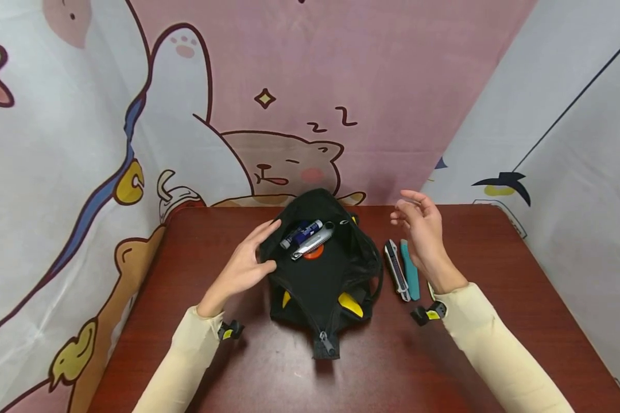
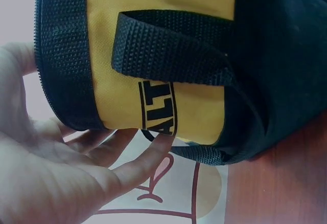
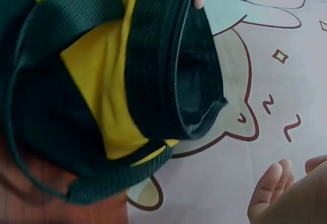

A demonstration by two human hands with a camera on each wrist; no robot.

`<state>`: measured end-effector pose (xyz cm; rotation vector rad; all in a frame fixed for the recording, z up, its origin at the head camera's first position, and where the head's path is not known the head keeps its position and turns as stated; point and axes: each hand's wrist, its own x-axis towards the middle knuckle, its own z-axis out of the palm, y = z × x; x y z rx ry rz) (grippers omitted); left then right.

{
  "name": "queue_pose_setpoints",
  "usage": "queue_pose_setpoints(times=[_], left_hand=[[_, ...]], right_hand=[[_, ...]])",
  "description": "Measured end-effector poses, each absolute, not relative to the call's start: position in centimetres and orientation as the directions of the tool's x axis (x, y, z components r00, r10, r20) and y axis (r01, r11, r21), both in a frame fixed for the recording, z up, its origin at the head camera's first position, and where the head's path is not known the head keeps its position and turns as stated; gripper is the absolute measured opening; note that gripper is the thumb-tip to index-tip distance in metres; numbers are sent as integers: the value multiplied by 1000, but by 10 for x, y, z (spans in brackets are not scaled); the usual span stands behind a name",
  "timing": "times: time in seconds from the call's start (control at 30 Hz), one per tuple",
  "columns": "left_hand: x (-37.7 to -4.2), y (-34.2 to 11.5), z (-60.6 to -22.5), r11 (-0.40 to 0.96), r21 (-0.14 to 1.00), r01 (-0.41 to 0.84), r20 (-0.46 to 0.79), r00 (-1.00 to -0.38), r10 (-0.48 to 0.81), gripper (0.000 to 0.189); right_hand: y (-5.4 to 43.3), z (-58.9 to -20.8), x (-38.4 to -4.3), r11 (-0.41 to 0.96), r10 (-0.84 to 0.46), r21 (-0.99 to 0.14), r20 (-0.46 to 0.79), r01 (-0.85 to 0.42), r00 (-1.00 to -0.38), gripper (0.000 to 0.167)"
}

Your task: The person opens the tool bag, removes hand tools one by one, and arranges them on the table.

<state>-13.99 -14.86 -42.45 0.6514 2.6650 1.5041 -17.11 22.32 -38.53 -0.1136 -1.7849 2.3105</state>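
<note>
A black and yellow tool bag [image 1: 310, 298] sits unzipped, its mouth facing up. My left hand [image 1: 243, 264] holds the bag's left rim; in the left wrist view, fingers [image 2: 138, 168] lie along the yellow outside and the thumb goes behind the zipper edge. Inside lie dark blue tubes [image 1: 307, 232] with pale ends, a silver utility knife [image 1: 312, 241] and a partly covered orange-red round piece [image 1: 314, 253]. My right hand [image 1: 426, 238] hovers right of the bag, fingers loosely bent, with nothing visible in it. Below it lie a grey and black utility knife [image 1: 396, 269] and a teal one [image 1: 410, 272].
The reddish-brown table [image 1: 496, 344] ends at a cartoon-printed cloth [image 1: 392, 69] behind the bag. A thin pale yellow item [image 1: 431, 291] shows partly beside my right wrist. The bag's strap [image 1: 381, 275] loops out on its right side.
</note>
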Motion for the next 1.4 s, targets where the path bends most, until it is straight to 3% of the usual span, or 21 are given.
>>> queue_pose_setpoints(times=[0.33, 0.83, 1.4], left_hand=[[-140, -144, -421, 439, 842, 313, 165, -925, 343, 88], [-140, -146, -422, 451, 824, 342, 185, -916, 356, 87], [-140, -148, -423, 432, 834, 344, 190, -913, 361, 86]], right_hand=[[206, -381, -173, -249, 105, -954, 145, -167, -984, 24], [168, -375, -184, -386, -28, -891, 271, -240, -962, 26], [137, -389, -200, -322, -206, -913, 326, -250, -923, 29]])
